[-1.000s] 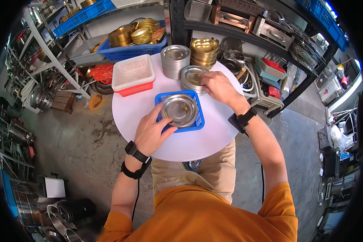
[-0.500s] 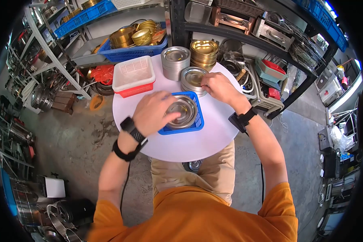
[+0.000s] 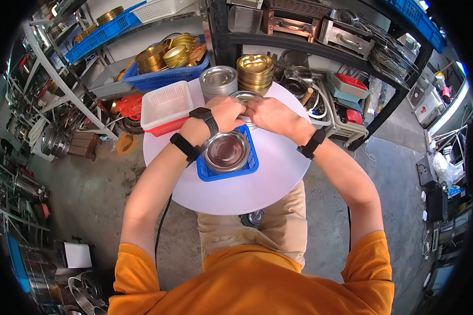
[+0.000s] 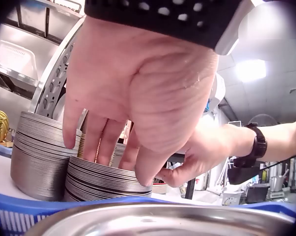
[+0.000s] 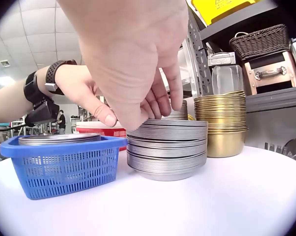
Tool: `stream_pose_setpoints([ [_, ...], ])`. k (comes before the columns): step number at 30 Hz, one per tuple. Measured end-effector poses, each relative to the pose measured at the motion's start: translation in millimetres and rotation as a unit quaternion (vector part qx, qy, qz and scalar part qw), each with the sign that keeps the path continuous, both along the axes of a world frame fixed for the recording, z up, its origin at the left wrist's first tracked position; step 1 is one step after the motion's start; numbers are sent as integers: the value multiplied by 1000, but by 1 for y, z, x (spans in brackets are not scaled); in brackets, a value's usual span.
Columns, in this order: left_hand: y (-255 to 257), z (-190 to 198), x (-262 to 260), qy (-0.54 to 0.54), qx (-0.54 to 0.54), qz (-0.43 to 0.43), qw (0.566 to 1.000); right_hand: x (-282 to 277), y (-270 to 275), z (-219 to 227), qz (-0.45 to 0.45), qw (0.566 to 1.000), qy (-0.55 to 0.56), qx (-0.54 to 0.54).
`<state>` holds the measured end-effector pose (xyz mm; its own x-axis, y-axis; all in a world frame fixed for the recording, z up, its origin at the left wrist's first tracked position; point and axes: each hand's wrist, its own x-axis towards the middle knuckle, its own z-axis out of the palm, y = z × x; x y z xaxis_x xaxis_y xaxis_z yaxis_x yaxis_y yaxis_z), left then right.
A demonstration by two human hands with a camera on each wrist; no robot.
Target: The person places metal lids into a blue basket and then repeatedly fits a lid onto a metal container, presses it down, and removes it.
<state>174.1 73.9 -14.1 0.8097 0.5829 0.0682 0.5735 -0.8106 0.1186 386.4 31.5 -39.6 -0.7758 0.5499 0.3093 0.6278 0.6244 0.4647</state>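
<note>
A short stack of round steel plates (image 5: 167, 147) stands on the table beyond a blue basket (image 3: 254, 161). Both hands meet over this stack. My left hand (image 3: 225, 113) reaches across from the left and pinches the top plate's near rim, thumb outside and fingers over the plate, as the left wrist view shows. From the right, my right hand (image 3: 274, 114) holds the rim of the same top plate, fingers curled over it. The hands hide most of the plate in the head view. More steel plates (image 3: 226, 150) lie in the blue basket, nearer to me.
Behind stand a taller stack of steel plates (image 3: 218, 79) and a stack of gold-coloured bowls (image 3: 256, 73). White and red baskets (image 3: 167, 107) are nested at the left of the round white table (image 3: 278, 173). Loaded shelves (image 3: 278, 39) rise behind it.
My left hand has left the plates in the blue basket and moved forward and right to the short stack. The right hand stays at that stack's rim.
</note>
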Motion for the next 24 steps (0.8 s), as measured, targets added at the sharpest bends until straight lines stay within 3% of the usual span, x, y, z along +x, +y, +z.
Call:
stream_pose_setpoints([
  [5, 4, -4, -4, -12, -13, 5, 1000, 3, -2, 1, 8, 999, -32, 18],
  [11, 3, -4, -4, -25, -8, 2, 1000, 5, 3, 7, -28, 996, -65, -51],
  [13, 3, -2, -4, -24, -6, -1, 1000, 8, 12, 2, 12, 995, -87, -37],
  [24, 6, -4, -3, -19, 19, -9, 1000, 6, 7, 4, 34, 998, -14, -55],
])
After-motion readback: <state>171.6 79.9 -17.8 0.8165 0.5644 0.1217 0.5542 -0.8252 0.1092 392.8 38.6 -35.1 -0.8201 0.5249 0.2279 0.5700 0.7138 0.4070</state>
